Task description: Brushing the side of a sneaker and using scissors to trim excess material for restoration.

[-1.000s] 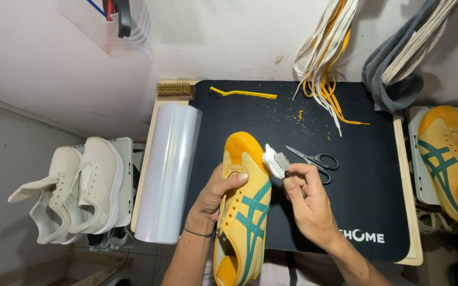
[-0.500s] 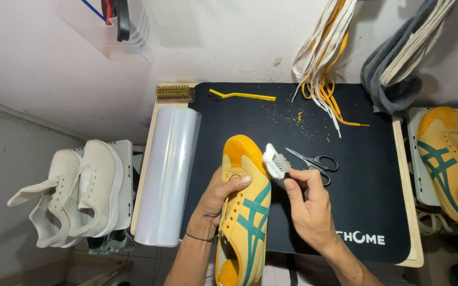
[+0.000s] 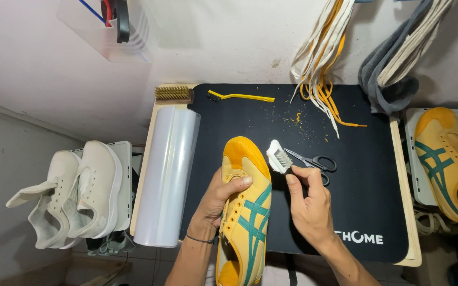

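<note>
At the far left a pair of off-white canvas sneakers point(image 3: 67, 193) rests on a pale stand beside the table. Next to them, along the left edge of the wooden tabletop point(image 3: 408, 222), lies a long roll of clear plastic film point(image 3: 166, 175), with a brass-bristled wooden brush point(image 3: 173, 94) just above its top end. A black rubber work mat point(image 3: 356, 175) covers most of the table, and a thin yellow-handled brush point(image 3: 242, 97) lies near its upper edge. The left hand point(image 3: 219, 200) grasps a yellow canvas sneaker with teal stripes point(image 3: 246, 212) from the side, thumb across the tongue area, the toe pointing away from the person. The right hand point(image 3: 309, 204) pinches the handle of a small white-bristled cleaning brush point(image 3: 279, 157), whose head sits just beside the shoe's toe. Black-handled scissors point(image 3: 314, 161) lie on the mat, just right of the brush. Above, loose white and yellow shoelaces point(image 3: 322, 79) hang down. Further right a grey cloth point(image 3: 390, 79) hangs, and the matching yellow sneaker point(image 3: 446, 159) lies on a stand at the far right
</note>
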